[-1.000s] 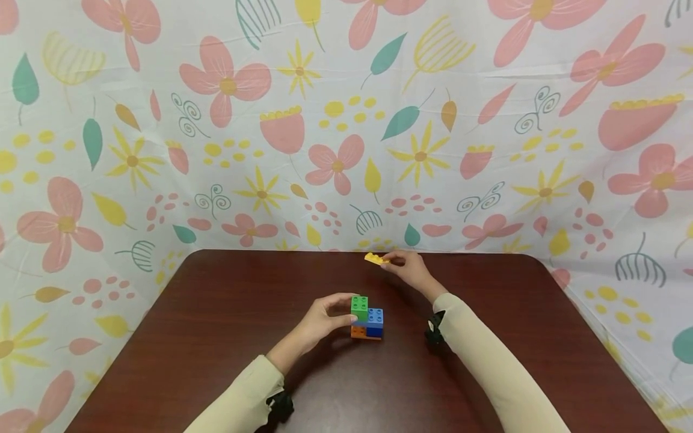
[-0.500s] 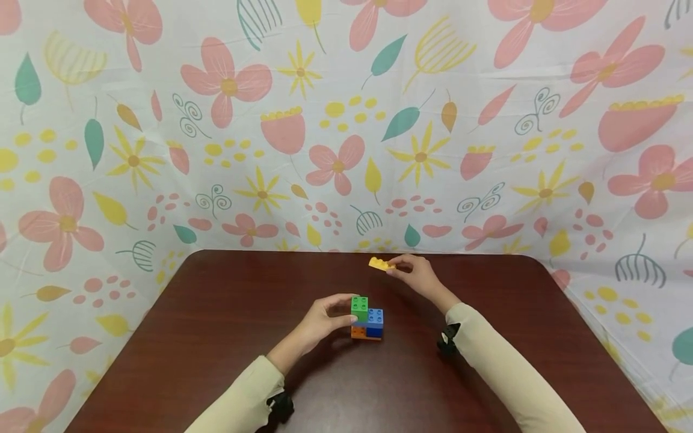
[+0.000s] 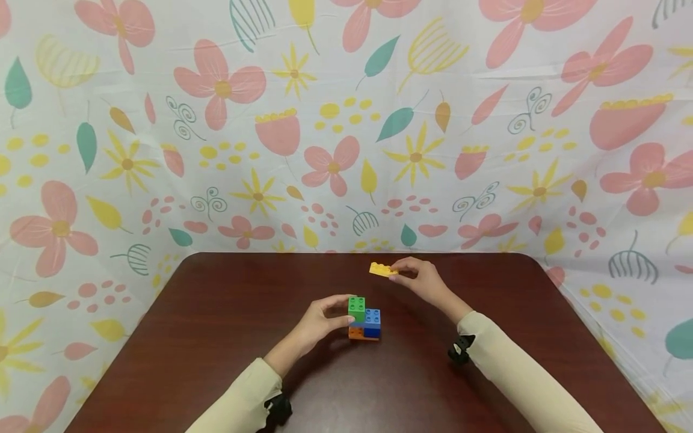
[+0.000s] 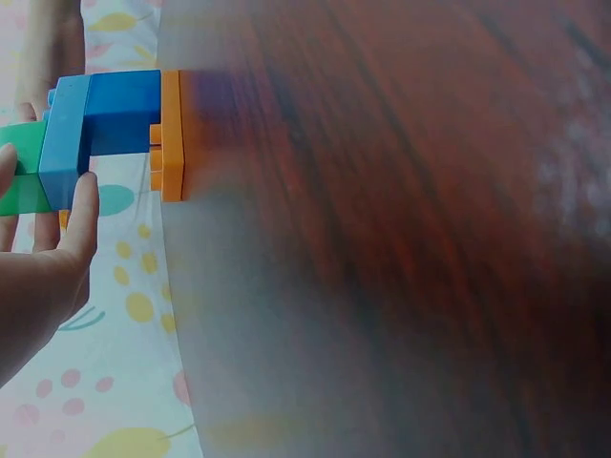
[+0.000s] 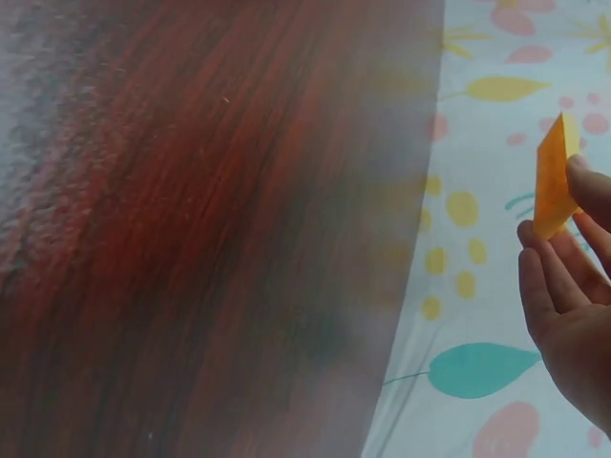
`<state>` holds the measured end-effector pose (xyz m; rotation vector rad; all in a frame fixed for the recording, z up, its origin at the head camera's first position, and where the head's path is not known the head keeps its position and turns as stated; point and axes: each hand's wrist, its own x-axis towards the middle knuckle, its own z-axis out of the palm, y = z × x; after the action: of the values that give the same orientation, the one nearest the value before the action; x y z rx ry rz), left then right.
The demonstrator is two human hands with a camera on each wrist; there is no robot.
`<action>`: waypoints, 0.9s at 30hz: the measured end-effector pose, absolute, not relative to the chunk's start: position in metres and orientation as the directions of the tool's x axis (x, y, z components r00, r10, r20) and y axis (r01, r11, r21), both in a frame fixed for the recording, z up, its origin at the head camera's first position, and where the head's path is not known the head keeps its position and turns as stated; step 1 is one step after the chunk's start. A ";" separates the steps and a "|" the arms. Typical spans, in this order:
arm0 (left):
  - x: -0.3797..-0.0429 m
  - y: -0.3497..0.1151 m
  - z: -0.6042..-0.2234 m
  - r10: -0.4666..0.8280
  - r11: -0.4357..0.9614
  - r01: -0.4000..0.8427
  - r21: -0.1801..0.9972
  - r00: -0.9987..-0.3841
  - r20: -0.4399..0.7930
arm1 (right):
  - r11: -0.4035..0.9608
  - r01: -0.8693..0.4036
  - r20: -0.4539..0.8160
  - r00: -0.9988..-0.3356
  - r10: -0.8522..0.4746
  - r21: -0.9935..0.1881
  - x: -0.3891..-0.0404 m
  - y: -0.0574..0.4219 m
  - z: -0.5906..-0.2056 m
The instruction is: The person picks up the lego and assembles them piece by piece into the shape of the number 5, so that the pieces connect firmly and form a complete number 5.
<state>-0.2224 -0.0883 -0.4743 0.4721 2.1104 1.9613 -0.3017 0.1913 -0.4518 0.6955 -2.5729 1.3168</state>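
Near the table's middle my left hand (image 3: 314, 322) steadies a small stack of toy building bricks, thumb on one side and fingers on the other. A green brick (image 3: 356, 305) tops the stack, over a light blue brick (image 3: 372, 316). Below them come a dark blue brick (image 4: 122, 113) and a thin orange plate (image 4: 173, 143), which stands on the table. Farther back and to the right, my right hand (image 3: 425, 282) pinches one end of a thin yellow building brick (image 3: 381, 269) above the table, studs up. In the right wrist view its smooth underside (image 5: 552, 186) shows.
A dark reddish-brown table (image 3: 216, 337) with rounded far corners spreads beneath both hands. Directly behind its far edge hangs a white cloth (image 3: 335, 78) printed with flowers and leaves. A dark wrist camera (image 3: 278, 409) sits under the left cuff, another (image 3: 460, 350) under the right.
My right hand has drawn the yellow brick slightly nearer and to the right, away from the table's far edge. The left hand and the stack have kept their place; the head view shifted slightly.
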 end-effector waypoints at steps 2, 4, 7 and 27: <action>-0.223 -0.088 -0.475 0.374 0.053 0.080 0.995 -0.926 0.055 | 0.497 -0.498 0.366 -0.865 -0.343 -0.711 -0.299 0.190 -0.451; -0.223 -0.088 -0.475 0.369 0.048 0.079 0.996 -0.928 0.056 | 0.496 -0.505 0.370 -0.861 -0.350 -0.706 -0.295 0.189 -0.449; -0.223 -0.087 -0.476 0.363 0.053 0.080 0.995 -0.930 0.055 | 0.495 -0.513 0.371 -0.856 -0.361 -0.702 -0.289 0.187 -0.446; -0.206 -0.086 -0.445 0.346 0.096 0.080 0.992 -0.937 0.042 | 0.336 -0.596 0.426 -0.780 -0.459 -0.729 -0.226 0.162 -0.404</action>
<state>-0.2057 -0.0863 -0.4448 0.4289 2.1655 1.9393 -0.2264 0.1623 -0.4042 0.9738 -2.4463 1.4323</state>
